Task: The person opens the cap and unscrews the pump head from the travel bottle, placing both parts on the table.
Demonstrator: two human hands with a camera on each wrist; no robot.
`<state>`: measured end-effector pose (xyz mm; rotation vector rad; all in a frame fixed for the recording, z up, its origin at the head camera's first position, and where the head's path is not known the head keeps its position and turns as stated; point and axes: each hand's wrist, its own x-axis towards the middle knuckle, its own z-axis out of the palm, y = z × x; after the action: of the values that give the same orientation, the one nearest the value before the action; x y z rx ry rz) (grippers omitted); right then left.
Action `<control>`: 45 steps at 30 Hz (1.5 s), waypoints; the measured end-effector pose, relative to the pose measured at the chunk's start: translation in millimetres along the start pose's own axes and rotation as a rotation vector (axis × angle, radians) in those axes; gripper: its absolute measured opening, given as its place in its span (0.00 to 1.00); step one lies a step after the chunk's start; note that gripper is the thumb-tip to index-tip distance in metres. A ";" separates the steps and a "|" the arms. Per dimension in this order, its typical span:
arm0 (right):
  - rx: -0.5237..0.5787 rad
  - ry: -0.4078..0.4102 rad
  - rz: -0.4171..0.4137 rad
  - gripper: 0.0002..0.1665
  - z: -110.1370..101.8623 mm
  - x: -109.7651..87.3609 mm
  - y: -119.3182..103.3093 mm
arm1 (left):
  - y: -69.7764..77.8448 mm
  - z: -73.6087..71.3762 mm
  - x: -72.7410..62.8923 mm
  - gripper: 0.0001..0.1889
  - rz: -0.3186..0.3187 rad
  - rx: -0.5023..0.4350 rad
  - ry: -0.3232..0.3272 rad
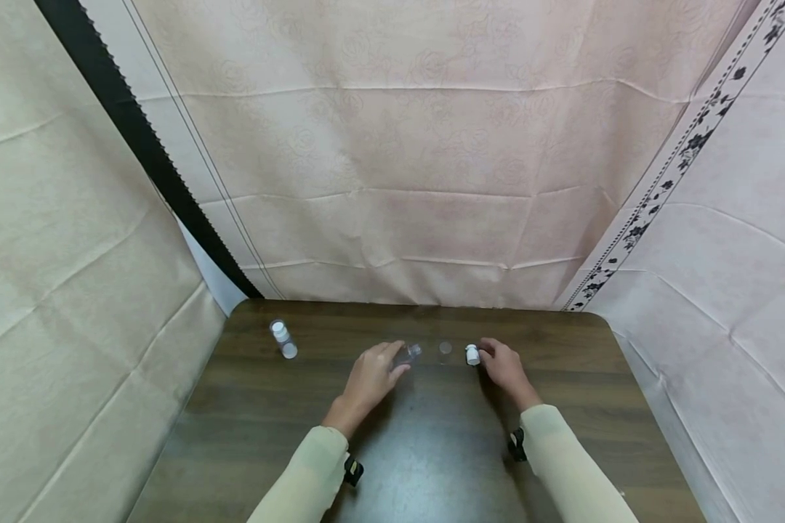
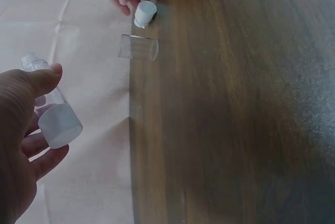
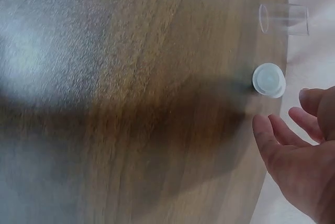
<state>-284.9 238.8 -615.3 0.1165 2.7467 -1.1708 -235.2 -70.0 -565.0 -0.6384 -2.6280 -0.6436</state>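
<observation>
My left hand (image 1: 366, 374) holds a small clear bottle (image 2: 60, 125) between thumb and fingers, above the table. The bottle has a bare neck at one end and a whitish part at the other. My right hand (image 1: 504, 367) is just beside a white pump top or cap (image 1: 472, 354), which stands on the table. In the right wrist view its fingers (image 3: 267, 137) are loosely bent and apart from the white cap (image 3: 269, 80). Between the two hands is a clear cylindrical overcap (image 1: 445, 349), also visible in the left wrist view as a transparent cup (image 2: 138, 47).
Another small bottle with a white top (image 1: 283, 339) is near the table's far left corner. The dark wooden table (image 1: 432, 443) has rounded far corners. Pale cloth (image 1: 419, 160) hangs behind it and at both sides.
</observation>
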 end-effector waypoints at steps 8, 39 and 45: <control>0.019 0.057 -0.043 0.23 -7.7 -15.7 -1.4 | -8.5 18.6 6.3 0.19 -0.114 -0.142 -0.038; 0.136 0.159 -0.084 0.18 8.5 -91.8 3.8 | -26.7 89.1 29.6 0.20 -0.359 -0.425 0.025; 0.180 0.136 -0.059 0.17 10.1 -94.7 8.9 | -23.2 93.7 30.8 0.19 -0.407 -0.458 -0.005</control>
<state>-189.4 236.5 -612.4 0.1418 2.7714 -1.4774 -294.2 -30.7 -637.4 -0.2107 -2.6462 -1.3893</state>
